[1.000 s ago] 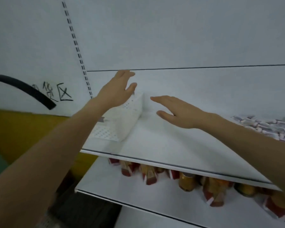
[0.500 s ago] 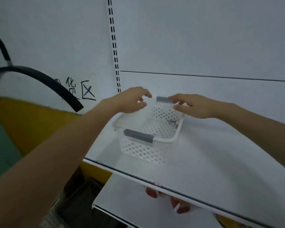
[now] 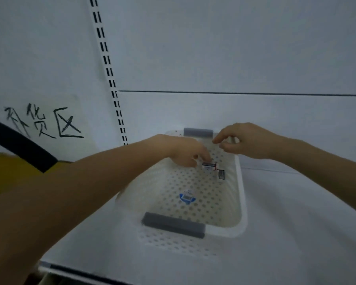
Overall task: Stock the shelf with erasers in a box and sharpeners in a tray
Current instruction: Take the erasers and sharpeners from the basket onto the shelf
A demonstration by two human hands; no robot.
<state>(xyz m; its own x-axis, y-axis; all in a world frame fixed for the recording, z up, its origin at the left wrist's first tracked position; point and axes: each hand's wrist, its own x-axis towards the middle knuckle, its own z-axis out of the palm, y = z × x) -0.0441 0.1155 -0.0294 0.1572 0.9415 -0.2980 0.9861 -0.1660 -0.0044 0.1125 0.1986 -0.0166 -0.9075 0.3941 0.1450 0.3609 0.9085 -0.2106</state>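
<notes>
Most of the view is white: a back panel [image 3: 214,48] with a slotted upright [image 3: 108,68] running down it at left, and below it the shelf [image 3: 296,233]. Both bare forearms reach in over the shelf, the left from the lower left corner and the right from the right edge. Between them a white perforated basket [image 3: 242,192] sits on the shelf with its far end against the panel. It has a grey handle on the near rim [image 3: 173,225] and another on the far rim [image 3: 197,132].

Left of the upright, a paper sign [image 3: 43,122] with handwritten characters hangs on the wall. A black hose [image 3: 19,145] curves below it over a yellow surface [image 3: 8,171].

The left hand [image 3: 183,153] dips into the far part of the basket, its fingertips pinching a small white packet [image 3: 209,166] with a dark barcode, held just above the basket floor. The right hand [image 3: 245,140] hovers over the far right corner of the rim with fingers curled and thumb close to the forefinger; whether it holds anything I cannot tell.

A barcoded label [image 3: 221,174] lies just right of the packet, perhaps joined to it. A blue sticker [image 3: 187,198] sits on the basket floor.
</notes>
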